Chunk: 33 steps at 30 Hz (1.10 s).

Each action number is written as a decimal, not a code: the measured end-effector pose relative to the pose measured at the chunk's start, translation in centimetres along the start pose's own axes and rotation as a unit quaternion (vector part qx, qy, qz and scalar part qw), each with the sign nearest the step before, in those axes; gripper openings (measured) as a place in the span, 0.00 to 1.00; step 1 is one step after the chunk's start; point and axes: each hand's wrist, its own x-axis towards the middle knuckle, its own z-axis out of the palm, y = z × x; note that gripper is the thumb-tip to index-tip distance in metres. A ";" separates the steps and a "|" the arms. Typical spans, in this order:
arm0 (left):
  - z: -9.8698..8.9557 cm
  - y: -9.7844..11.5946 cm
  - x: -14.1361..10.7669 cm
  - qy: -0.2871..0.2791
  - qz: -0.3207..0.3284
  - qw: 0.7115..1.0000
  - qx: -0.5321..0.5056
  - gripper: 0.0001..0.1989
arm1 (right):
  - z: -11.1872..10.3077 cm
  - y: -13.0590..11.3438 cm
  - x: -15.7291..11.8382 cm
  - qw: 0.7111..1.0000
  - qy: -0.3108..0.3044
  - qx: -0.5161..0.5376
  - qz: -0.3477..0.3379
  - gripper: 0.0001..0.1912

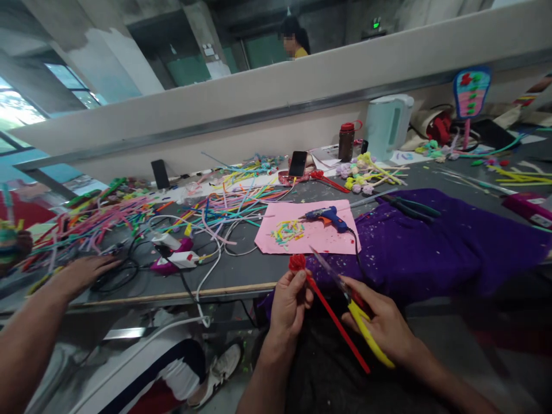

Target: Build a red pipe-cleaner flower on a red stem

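Note:
Between the thumb and fingers of my left hand (290,303) is a red pipe-cleaner flower (297,263), whose long red stem (338,325) slants down to the right. My right hand (382,316) holds scissors (360,322) with yellow and red handles, their blades pointing up and left beside the flower. Beyond the hands, a blue glue gun (330,217) lies on a pink sheet (310,207), next to a pile of small cut yellow, green and white pieces (288,231).
Purple cloth (435,247) with pliers (411,207) on it covers the table's right side. Power strips (176,259), cables and many pipe cleaners (112,221) lie left. Another person's hand (88,270) rests there. A bottle (346,142) and kettle (389,126) stand behind.

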 end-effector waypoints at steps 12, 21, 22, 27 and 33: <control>0.6 1.0 -0.1 -0.028 0.007 1.000 -0.006 0.12 | 1.4 -4.5 3.8 0.886 -0.047 0.428 0.172 0.21; 0.7 1.2 0.1 -0.017 0.008 1.000 -0.010 0.15 | 2.4 -4.1 4.4 0.903 -0.016 0.405 0.144 0.21; 0.7 1.2 0.0 -0.020 0.008 1.000 -0.014 0.15 | 2.3 -4.1 4.4 0.904 -0.017 0.400 0.149 0.21; 1.0 2.0 -0.1 -0.046 0.025 0.998 -0.026 0.13 | 1.7 -3.4 4.3 0.919 0.019 0.361 0.156 0.21; 0.8 2.5 -0.1 -0.047 0.012 0.998 -0.039 0.14 | 0.0 -1.4 2.7 0.959 0.009 0.259 0.113 0.25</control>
